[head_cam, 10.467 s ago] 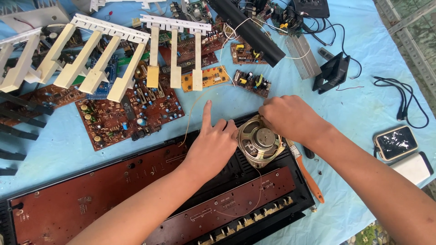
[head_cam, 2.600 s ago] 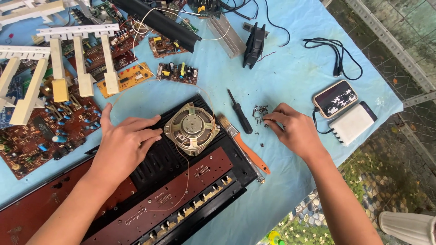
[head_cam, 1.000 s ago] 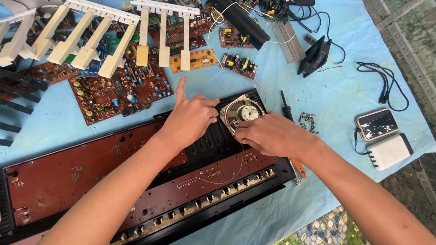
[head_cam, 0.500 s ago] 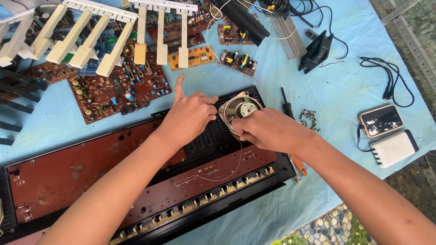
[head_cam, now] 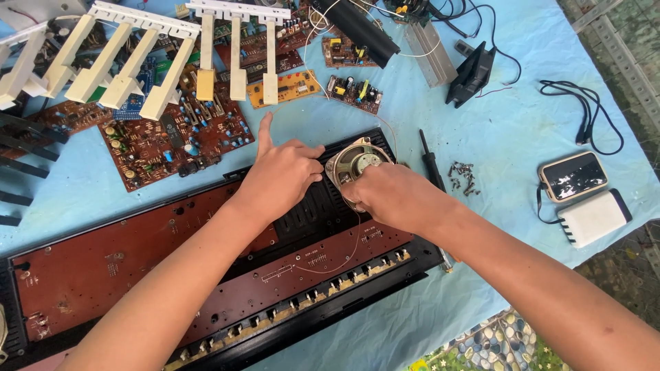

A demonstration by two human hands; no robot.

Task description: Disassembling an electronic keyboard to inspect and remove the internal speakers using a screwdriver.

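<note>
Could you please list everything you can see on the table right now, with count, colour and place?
speaker: one, silver-grey, round, on the case's right end, under both hands
keyboard case: one, black with reddish-brown boards, front
circuit boards: several, brown and green, back
key strips: several, cream, back left
screwdriver: one, black, right of speaker
screws: small pile, grey
phone: one, dark, right
power bank: one, white
tablecloth: light blue
left hand: beside speaker
right hand: on speaker
</note>
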